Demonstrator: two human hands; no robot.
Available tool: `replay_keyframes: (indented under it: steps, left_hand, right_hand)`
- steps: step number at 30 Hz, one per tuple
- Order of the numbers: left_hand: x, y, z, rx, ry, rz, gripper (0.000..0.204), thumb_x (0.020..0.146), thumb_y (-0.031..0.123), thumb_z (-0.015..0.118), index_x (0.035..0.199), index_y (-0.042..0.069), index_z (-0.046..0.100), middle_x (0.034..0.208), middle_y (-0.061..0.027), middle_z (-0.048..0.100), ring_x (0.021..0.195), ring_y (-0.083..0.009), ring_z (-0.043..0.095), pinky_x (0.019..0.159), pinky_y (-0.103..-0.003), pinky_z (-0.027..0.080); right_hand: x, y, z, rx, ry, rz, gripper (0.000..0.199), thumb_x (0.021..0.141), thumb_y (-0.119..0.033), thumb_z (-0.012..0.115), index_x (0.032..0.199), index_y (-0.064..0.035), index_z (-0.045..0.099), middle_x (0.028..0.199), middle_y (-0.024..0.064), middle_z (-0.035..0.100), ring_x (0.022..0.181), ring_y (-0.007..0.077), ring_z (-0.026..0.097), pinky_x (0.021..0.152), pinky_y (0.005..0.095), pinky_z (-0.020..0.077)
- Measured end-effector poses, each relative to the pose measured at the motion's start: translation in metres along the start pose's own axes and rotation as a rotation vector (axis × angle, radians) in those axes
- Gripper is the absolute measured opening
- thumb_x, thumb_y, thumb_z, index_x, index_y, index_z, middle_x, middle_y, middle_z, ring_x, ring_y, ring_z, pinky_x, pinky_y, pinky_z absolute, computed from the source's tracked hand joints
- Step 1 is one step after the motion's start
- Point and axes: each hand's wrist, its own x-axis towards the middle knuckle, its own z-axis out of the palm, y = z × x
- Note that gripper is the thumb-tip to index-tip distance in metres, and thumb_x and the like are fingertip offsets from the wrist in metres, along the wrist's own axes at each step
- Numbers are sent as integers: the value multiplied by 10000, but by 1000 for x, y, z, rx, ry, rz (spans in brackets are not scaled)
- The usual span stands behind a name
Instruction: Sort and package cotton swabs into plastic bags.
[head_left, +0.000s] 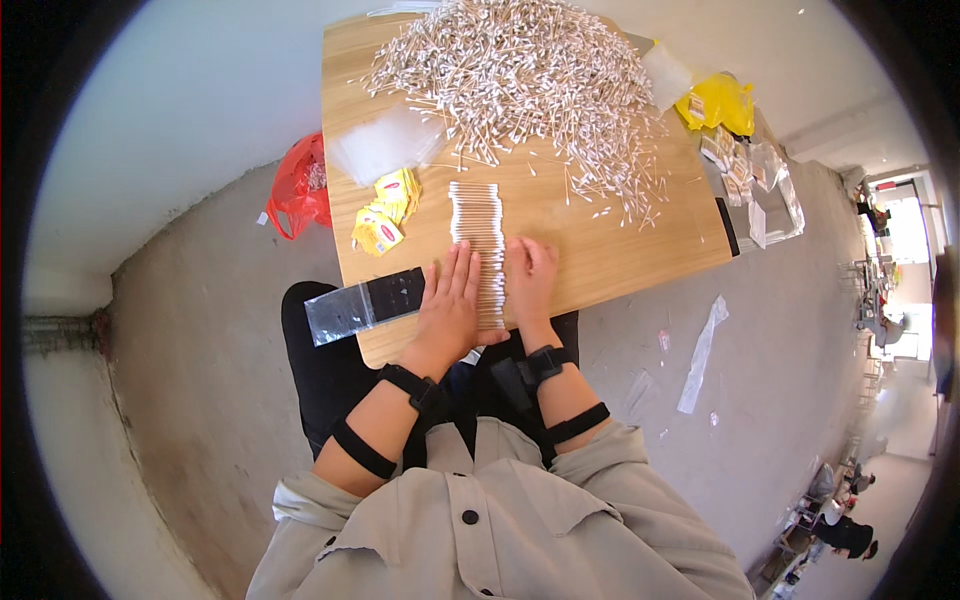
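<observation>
A neat column of cotton swabs lies side by side near the table's front edge, their white tips lined up along both sides. My left hand rests flat along the column's left side, fingers stretched out and touching the swabs, with the thumb across its near end. Against the right-hand tips is my right hand, its fingers curled in and pressed together; whatever they pinch is hidden. Beyond both hands, a large loose heap of cotton swabs covers the far part of the table.
On the wooden table lie yellow printed cards, clear plastic bags and a black-and-clear sleeve overhanging the left front edge. A red bag hangs at left. To the right are a yellow bag and small packs.
</observation>
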Motion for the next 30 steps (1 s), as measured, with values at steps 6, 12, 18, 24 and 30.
replay_keyframes:
  steps: [6,12,18,24,30]
  left_hand:
    - [-2,2,-2,24,-32,-34,1271,580,668,746,1496,-2,173,1576,-193,105,1473,-296,76,1173,-492,79]
    - [-10,4,-5,-8,71,-71,1273,572,601,791,1489,-16,159,1557,-244,112,1456,-372,106,1144,-555,136]
    - [-28,3,-4,-5,9,-5,1296,561,588,807,1471,-63,153,1559,-244,103,1459,-364,106,1149,-532,146]
    - [-28,4,-4,31,-24,-24,1295,555,591,807,1462,-75,165,1558,-240,119,1460,-353,119,1155,-516,137]
    - [-29,8,-6,0,38,-4,1279,540,565,820,1459,-66,192,1555,-232,143,1457,-352,131,1154,-516,146]
  right_hand:
    - [-11,7,-8,-10,-89,-169,159,795,-42,691,952,-58,672,964,108,520,877,228,568,745,330,508]
    - [-10,2,-9,46,-117,-143,164,810,-42,668,973,-61,666,975,108,528,874,226,563,759,327,501]
    - [-17,0,-17,248,-46,92,231,957,-183,509,1054,-17,636,998,124,538,920,226,538,854,315,441]
    - [-35,-9,-6,332,-134,20,234,969,-125,478,1136,1,582,1071,132,516,1020,222,510,899,317,436]
    - [-33,-9,-8,196,-117,-53,244,882,12,556,1124,-3,577,1068,136,506,947,220,561,823,296,490]
